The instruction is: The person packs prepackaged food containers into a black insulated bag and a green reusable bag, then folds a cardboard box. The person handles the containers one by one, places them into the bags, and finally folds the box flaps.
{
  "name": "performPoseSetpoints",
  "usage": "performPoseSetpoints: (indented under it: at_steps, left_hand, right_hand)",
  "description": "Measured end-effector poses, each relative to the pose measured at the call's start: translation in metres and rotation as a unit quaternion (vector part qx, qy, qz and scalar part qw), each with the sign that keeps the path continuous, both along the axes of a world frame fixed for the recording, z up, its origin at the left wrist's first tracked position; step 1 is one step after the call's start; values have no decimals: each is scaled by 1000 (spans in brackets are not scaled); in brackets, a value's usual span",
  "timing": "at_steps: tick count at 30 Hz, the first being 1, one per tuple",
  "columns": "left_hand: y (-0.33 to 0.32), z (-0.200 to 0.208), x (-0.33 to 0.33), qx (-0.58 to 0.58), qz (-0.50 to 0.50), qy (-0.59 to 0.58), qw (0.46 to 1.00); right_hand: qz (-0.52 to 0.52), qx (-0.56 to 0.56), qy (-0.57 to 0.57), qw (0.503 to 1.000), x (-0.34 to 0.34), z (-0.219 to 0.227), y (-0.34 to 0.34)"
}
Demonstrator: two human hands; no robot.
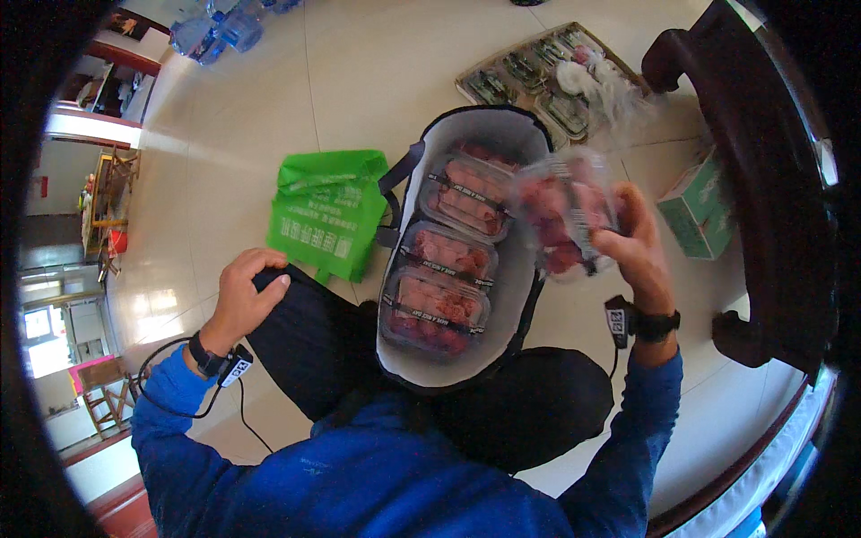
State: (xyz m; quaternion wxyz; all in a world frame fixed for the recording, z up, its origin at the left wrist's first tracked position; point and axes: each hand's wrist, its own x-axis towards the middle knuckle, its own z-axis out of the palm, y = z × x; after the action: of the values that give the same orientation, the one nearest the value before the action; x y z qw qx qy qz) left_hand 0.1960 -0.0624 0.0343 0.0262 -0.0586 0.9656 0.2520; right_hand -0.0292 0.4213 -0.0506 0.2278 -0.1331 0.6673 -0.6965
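Observation:
My right hand [639, 240] grips a clear plastic box [560, 215] of dark red and pink food, tilted over the right rim of a padded bag. The exact kind of food cannot be made out. White-lined with a dark edge, the open oval bag [513, 309] stands between my legs. Inside lie several similar clear boxes [439, 309] with black printed bands, the farthest partly hidden beneath another. My left hand [250, 296] rests on my left knee, empty, with its thumb and fingers apart.
A green carry bag [330, 215] lies left of the padded bag. Beyond it, to the right, a cardboard tray [466, 87] holds several clear packs and crumpled plastic. A green carton [695, 215] sits near dark wooden furniture [758, 179]. Blue plastic bottles [215, 34] are at far left.

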Motion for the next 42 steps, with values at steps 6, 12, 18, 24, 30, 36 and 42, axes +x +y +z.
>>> performPoseSetpoints:
  at_steps: [6,12,18,24,30,36,42]
  left_hand:
    - [-11,11,-49,135,-4,-105,985]
    - [16,-15,-117,153,-69,-131,977]
    - [26,-48,-143,144,-104,-130,976]
    - [32,-75,-164,183,-147,-110,966]
    - [42,-62,-156,216,-164,-207,940]
    - [56,27,-124,424,-104,-288,852]
    - [98,80,-123,490,-191,-188,830]
  right_hand:
    - [178,200,75,961,-3,9,-108]
    - [208,187,81,957,2,-12,-138]
    - [26,77,102,991,6,-21,-73]
    - [14,182,83,980,37,-64,-17]
    - [199,214,-30,956,63,-37,-19]
    - [144,69,-73,984,61,71,7]
    - [70,23,-83,994,61,128,-45]
